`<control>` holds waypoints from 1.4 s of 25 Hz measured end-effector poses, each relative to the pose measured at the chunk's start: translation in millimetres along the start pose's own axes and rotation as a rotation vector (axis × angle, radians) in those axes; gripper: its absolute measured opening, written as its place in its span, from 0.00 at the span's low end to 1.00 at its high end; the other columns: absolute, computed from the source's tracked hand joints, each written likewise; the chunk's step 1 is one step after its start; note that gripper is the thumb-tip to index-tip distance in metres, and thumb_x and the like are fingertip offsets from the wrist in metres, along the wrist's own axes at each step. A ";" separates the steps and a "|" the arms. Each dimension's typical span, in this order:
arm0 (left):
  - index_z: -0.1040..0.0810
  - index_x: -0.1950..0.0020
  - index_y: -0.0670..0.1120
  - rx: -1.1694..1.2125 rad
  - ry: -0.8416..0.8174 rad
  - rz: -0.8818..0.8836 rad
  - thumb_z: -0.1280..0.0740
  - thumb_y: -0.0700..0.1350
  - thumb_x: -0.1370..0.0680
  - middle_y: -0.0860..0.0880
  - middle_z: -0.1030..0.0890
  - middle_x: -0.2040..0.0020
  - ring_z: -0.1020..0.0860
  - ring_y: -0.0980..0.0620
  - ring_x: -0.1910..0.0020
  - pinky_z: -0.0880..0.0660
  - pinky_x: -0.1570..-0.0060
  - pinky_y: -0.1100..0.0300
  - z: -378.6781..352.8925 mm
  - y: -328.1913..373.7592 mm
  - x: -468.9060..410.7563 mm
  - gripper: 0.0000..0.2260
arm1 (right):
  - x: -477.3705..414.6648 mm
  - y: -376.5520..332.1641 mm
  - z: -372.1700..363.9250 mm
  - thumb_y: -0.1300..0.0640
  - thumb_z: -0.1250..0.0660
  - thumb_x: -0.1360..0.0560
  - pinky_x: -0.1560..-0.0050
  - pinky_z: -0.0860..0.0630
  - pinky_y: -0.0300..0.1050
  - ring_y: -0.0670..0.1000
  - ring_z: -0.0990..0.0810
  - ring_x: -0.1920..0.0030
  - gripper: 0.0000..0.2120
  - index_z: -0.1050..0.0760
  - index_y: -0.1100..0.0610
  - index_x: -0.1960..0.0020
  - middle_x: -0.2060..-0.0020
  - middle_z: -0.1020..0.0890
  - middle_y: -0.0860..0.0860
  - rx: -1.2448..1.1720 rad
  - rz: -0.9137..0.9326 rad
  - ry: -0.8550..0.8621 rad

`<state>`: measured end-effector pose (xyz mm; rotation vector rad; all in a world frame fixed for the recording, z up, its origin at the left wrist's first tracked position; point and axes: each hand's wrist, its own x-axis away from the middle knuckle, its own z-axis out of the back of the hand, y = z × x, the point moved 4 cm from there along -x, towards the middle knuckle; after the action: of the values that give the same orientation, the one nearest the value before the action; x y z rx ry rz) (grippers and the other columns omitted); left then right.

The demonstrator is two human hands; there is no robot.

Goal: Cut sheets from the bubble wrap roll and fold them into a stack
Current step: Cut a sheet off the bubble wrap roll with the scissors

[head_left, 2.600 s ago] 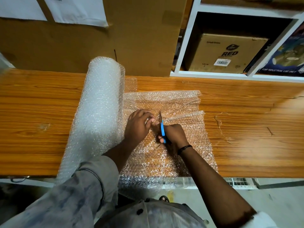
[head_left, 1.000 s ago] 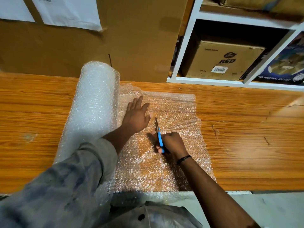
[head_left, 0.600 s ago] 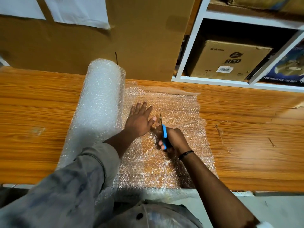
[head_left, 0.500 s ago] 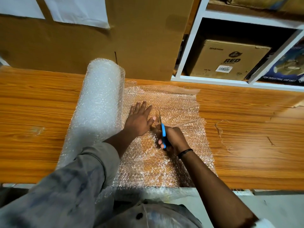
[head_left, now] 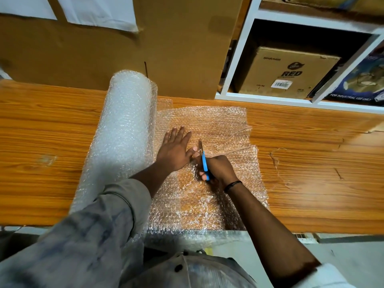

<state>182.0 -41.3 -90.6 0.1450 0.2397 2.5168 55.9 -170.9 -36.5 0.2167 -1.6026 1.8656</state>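
Left hand (head_left: 174, 151) flat, fingers spread, pressing clear unrolled bubble wrap sheet (head_left: 226, 129). Right hand (head_left: 218, 168) just beside it grips blue-handled scissors (head_left: 204, 161), blades on sheet. White bubble wrap roll (head_left: 122, 134) left of both hands on wooden table (head_left: 311, 163).

Glossy wood-grain table (head_left: 311, 163); clear bubbly plastic roll (head_left: 124, 129); matt cardboard box (head_left: 286, 73).

left hand (head_left: 175, 151): flat, palm down, fingers straight | right hand (head_left: 219, 168): fingers curled round scissors (head_left: 204, 163)
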 end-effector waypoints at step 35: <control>0.50 0.15 0.52 0.021 0.003 -0.060 0.62 0.71 0.22 0.46 0.55 0.15 0.56 0.43 0.17 0.58 0.19 0.44 2.6 4.4 18.2 0.39 | -50.0 -19.9 -4.8 0.41 0.21 0.36 0.65 0.20 0.50 0.54 0.22 0.75 0.27 0.16 0.67 0.59 0.72 0.17 0.59 -0.054 0.072 0.068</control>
<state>165.1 -34.0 -86.3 0.1410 0.2680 2.4552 107.0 -184.3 -47.5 0.0725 -1.6314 1.8606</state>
